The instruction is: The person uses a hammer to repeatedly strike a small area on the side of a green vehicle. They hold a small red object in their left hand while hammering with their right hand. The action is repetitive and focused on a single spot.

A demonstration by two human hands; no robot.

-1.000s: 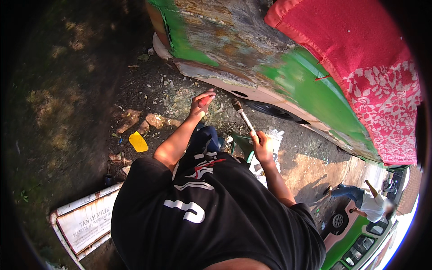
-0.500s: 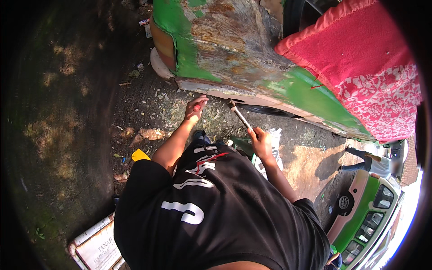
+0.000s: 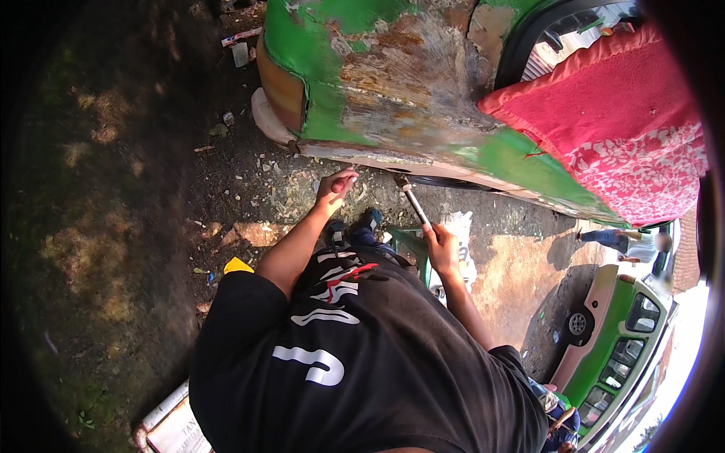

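My right hand (image 3: 442,248) is closed round the lower handle of a hammer (image 3: 414,202). The hammer's head is up near the lower edge of a green vehicle body (image 3: 408,98) with worn, rusty and scraped patches. My left hand (image 3: 337,188) is closed, held up just below that same edge, to the left of the hammer. A small reddish end shows at its fingers, but I cannot make out what it belongs to. Whether the hammer touches the body cannot be told.
A red and white patterned cloth (image 3: 604,128) drapes over the vehicle. Debris litters the ground at my feet. A yellow piece (image 3: 238,265) and a white bag (image 3: 459,234) lie nearby. Right, a person (image 3: 634,243) stands near a green and pink van (image 3: 615,355).
My view has shifted a little, showing more of my feet and a vehicle window. The hammer's head sits slightly lower and farther right. Both hands stay closed.
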